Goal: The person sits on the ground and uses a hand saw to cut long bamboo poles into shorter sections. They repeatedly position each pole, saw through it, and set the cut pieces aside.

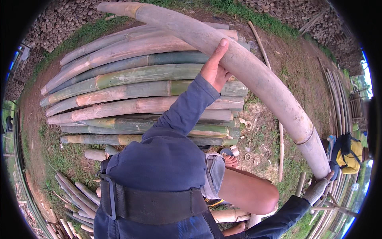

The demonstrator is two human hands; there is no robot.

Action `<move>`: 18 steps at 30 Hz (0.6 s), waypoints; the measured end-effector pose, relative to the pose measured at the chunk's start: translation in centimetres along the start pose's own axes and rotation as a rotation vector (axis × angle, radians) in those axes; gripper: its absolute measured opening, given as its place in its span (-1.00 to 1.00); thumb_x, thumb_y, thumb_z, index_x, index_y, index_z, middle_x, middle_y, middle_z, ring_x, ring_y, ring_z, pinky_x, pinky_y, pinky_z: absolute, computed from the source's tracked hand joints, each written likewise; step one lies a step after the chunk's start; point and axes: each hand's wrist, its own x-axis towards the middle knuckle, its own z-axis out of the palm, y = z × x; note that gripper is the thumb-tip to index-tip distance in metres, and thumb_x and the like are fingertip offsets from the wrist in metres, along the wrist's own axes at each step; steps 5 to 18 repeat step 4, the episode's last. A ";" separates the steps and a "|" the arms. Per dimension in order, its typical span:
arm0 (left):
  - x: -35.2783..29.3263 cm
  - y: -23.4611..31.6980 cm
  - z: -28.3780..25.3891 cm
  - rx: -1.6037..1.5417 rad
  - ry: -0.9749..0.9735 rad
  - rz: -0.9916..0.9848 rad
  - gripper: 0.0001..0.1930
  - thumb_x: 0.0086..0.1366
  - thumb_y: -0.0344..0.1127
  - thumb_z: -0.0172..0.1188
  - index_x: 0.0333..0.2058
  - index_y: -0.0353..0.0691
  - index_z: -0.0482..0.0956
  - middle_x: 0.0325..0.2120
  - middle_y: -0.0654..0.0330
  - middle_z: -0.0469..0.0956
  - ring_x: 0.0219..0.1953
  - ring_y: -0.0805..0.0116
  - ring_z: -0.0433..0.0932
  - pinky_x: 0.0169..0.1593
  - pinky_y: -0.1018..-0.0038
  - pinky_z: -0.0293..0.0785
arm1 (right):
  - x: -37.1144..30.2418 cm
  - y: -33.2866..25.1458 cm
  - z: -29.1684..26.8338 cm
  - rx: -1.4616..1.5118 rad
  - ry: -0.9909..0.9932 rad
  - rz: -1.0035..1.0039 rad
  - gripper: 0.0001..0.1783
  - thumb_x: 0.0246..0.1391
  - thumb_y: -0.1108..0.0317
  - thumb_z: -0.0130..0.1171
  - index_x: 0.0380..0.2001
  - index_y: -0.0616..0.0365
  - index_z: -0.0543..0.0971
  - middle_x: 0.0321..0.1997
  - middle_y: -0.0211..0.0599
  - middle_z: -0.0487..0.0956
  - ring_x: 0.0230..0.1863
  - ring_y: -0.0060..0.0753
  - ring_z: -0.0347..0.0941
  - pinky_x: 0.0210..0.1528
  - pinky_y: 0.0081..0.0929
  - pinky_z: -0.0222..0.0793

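Note:
A thick, pale bamboo pole (254, 69) slants across the view from the upper left to the lower right. My bare left hand (216, 67) grips its side near the middle, thumb showing and fingers partly hidden behind it. At the pole's lower right end, my right hand (317, 189) in a grey glove holds on, with most fingers hidden. Beneath and left of the raised pole lies a row of cut bamboo poles (131, 89), some green, some pale, side by side on the ground.
Short bamboo offcuts (247, 125) and shavings litter the ground by my foot. A thin stick (281, 153) lies to the right. Stacked bamboo (65, 20) lines the far side. A yellow and black bag (350, 155) sits at the right, near more long poles (337, 101).

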 end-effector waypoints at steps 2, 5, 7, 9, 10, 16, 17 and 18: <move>-0.2 4.2 -2.5 0.024 0.089 0.108 -0.04 0.27 0.37 0.41 0.43 -0.06 0.26 0.34 0.15 0.41 0.40 0.18 0.37 0.47 0.13 0.22 | 1.8 -1.5 6.9 -0.002 -0.267 -0.034 -0.23 0.36 -0.36 0.17 0.36 -0.03 0.53 0.26 -0.28 0.65 0.20 -0.39 0.55 0.22 -0.34 0.42; -0.9 7.8 -5.2 0.050 0.211 0.180 0.06 0.22 0.38 0.45 0.50 -0.02 0.18 0.40 0.17 0.33 0.46 0.19 0.30 0.55 0.13 0.07 | 2.7 -2.2 12.9 0.007 -0.508 -0.103 -0.23 0.38 -0.24 0.21 0.54 -0.26 0.37 0.60 -0.30 0.30 0.50 -0.40 0.30 0.34 -0.26 0.37; -0.9 7.8 -5.2 0.050 0.211 0.180 0.06 0.22 0.38 0.45 0.50 -0.02 0.18 0.40 0.17 0.33 0.46 0.19 0.30 0.55 0.13 0.07 | 2.7 -2.2 12.9 0.007 -0.508 -0.103 -0.23 0.38 -0.24 0.21 0.54 -0.26 0.37 0.60 -0.30 0.30 0.50 -0.40 0.30 0.34 -0.26 0.37; -0.9 7.8 -5.2 0.050 0.211 0.180 0.06 0.22 0.38 0.45 0.50 -0.02 0.18 0.40 0.17 0.33 0.46 0.19 0.30 0.55 0.13 0.07 | 2.7 -2.2 12.9 0.007 -0.508 -0.103 -0.23 0.38 -0.24 0.21 0.54 -0.26 0.37 0.60 -0.30 0.30 0.50 -0.40 0.30 0.34 -0.26 0.37; -0.9 7.8 -5.2 0.050 0.211 0.180 0.06 0.22 0.38 0.45 0.50 -0.02 0.18 0.40 0.17 0.33 0.46 0.19 0.30 0.55 0.13 0.07 | 2.7 -2.2 12.9 0.007 -0.508 -0.103 -0.23 0.38 -0.24 0.21 0.54 -0.26 0.37 0.60 -0.30 0.30 0.50 -0.40 0.30 0.34 -0.26 0.37; -0.9 7.8 -5.2 0.050 0.211 0.180 0.06 0.22 0.38 0.45 0.50 -0.02 0.18 0.40 0.17 0.33 0.46 0.19 0.30 0.55 0.13 0.07 | 2.7 -2.2 12.9 0.007 -0.508 -0.103 -0.23 0.38 -0.24 0.21 0.54 -0.26 0.37 0.60 -0.30 0.30 0.50 -0.40 0.30 0.34 -0.26 0.37; -0.9 7.8 -5.2 0.050 0.211 0.180 0.06 0.22 0.38 0.45 0.50 -0.02 0.18 0.40 0.17 0.33 0.46 0.19 0.30 0.55 0.13 0.07 | 2.7 -2.2 12.9 0.007 -0.508 -0.103 -0.23 0.38 -0.24 0.21 0.54 -0.26 0.37 0.60 -0.30 0.30 0.50 -0.40 0.30 0.34 -0.26 0.37; -0.9 7.8 -5.2 0.050 0.211 0.180 0.06 0.22 0.38 0.45 0.50 -0.02 0.18 0.40 0.17 0.33 0.46 0.19 0.30 0.55 0.13 0.07 | 2.7 -2.2 12.9 0.007 -0.508 -0.103 -0.23 0.38 -0.24 0.21 0.54 -0.26 0.37 0.60 -0.30 0.30 0.50 -0.40 0.30 0.34 -0.26 0.37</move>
